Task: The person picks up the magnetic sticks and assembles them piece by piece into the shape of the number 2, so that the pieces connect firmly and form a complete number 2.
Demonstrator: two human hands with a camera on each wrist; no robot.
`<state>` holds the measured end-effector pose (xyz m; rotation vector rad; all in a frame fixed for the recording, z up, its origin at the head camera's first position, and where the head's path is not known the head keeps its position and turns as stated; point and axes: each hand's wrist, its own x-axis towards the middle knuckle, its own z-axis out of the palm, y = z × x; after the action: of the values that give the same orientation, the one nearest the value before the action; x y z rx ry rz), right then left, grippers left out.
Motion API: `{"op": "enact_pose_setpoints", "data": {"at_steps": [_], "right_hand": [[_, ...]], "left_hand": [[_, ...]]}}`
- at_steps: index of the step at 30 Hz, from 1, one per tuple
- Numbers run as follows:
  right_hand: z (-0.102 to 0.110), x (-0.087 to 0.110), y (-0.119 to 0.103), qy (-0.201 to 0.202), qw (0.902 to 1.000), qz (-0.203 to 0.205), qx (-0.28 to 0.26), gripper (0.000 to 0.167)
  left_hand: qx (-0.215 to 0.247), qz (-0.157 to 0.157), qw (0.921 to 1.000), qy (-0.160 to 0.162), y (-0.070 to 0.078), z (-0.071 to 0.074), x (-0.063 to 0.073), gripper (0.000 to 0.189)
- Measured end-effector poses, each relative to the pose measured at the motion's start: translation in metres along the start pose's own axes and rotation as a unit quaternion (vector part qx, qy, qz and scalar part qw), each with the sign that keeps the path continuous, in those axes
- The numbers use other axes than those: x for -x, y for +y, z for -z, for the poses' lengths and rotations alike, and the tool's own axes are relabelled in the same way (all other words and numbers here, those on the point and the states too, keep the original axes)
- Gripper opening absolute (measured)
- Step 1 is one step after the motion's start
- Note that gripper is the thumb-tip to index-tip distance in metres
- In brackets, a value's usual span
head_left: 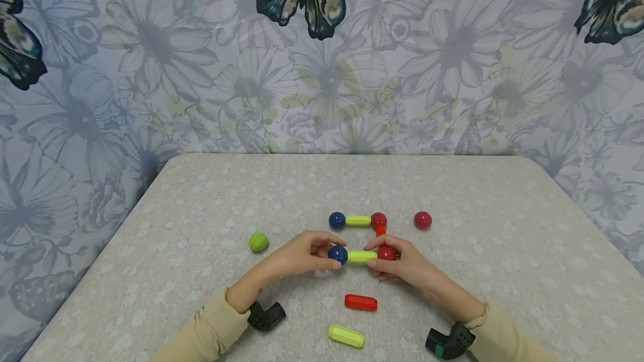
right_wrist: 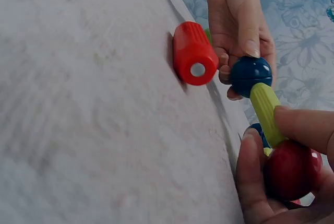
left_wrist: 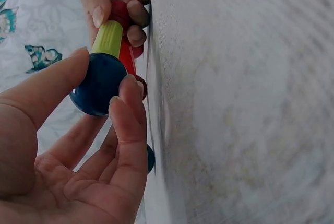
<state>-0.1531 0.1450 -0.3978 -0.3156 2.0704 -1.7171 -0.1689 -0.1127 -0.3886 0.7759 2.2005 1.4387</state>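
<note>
My left hand point(head_left: 302, 252) pinches a blue ball point(left_wrist: 99, 84) between thumb and fingers. That ball meets one end of a ribbed yellow-green rod point(head_left: 361, 256). At the rod's other end is a red ball point(right_wrist: 292, 171), and my right hand point(head_left: 405, 261) grips there, thumb on the rod and fingers around the ball. From this red ball a red rod point(head_left: 380, 231) runs back to a second red ball point(head_left: 378, 220). Another yellow-green rod point(head_left: 358, 220) links that one to a far blue ball point(head_left: 337, 220), making a shape like a squared U.
A loose red ball point(head_left: 422, 220) lies at the right of the joined pieces, a green ball point(head_left: 258, 242) at the left. Nearer the front are a loose red rod point(head_left: 360, 302), with a metal disc in its end, and a loose yellow-green rod point(head_left: 346, 336). A patterned cloth covers the table point(head_left: 251, 183).
</note>
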Motion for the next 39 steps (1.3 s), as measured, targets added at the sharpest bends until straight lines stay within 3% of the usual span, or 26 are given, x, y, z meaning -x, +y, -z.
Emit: {"op": "enact_pose_setpoints", "data": {"at_steps": [5, 12, 15, 18, 22, 26, 29, 34, 39], "right_hand": [[-0.003, 0.0, -0.002, 0.008, 0.9998, 0.011, 0.013, 0.03], [-0.003, 0.001, 0.001, 0.014, 0.9999, 0.003, 0.005, 0.029], [-0.002, 0.001, 0.002, 0.013, 0.9999, 0.004, 0.0, 0.028], [-0.001, 0.001, 0.002, 0.011, 0.9999, 0.008, -0.007, 0.028], [-0.001, 0.002, 0.001, 0.008, 0.9998, 0.011, -0.016, 0.029], [-0.002, 0.001, 0.001, 0.013, 0.9998, 0.001, -0.018, 0.029], [-0.002, 0.0, 0.001, 0.015, 0.9998, 0.002, -0.012, 0.029], [-0.002, 0.001, 0.0, 0.01, 0.9997, 0.011, -0.017, 0.028], [-0.003, 0.003, -0.001, 0.012, 0.9996, 0.008, -0.024, 0.028]], "left_hand": [[-0.016, -0.008, 0.9998, 0.003, 0.002, -0.001, 0.001, 0.036], [-0.112, -0.008, 0.9935, 0.019, 0.013, 0.009, 0.011, 0.041], [-0.131, -0.017, 0.9908, 0.029, 0.014, 0.014, 0.014, 0.039], [-0.145, -0.026, 0.9887, 0.028, 0.011, 0.016, 0.015, 0.032], [-0.183, -0.023, 0.9821, 0.036, 0.016, 0.013, 0.02, 0.01], [-0.219, -0.027, 0.975, 0.023, 0.032, 0.001, 0.025, 0.003], [-0.23, -0.044, 0.9721, -0.01, 0.042, -0.017, 0.023, 0.014], [-0.286, -0.066, 0.9553, -0.04, 0.043, -0.045, 0.013, 0.024], [-0.322, -0.065, 0.9431, -0.052, 0.045, -0.058, 0.006, 0.018]]}}
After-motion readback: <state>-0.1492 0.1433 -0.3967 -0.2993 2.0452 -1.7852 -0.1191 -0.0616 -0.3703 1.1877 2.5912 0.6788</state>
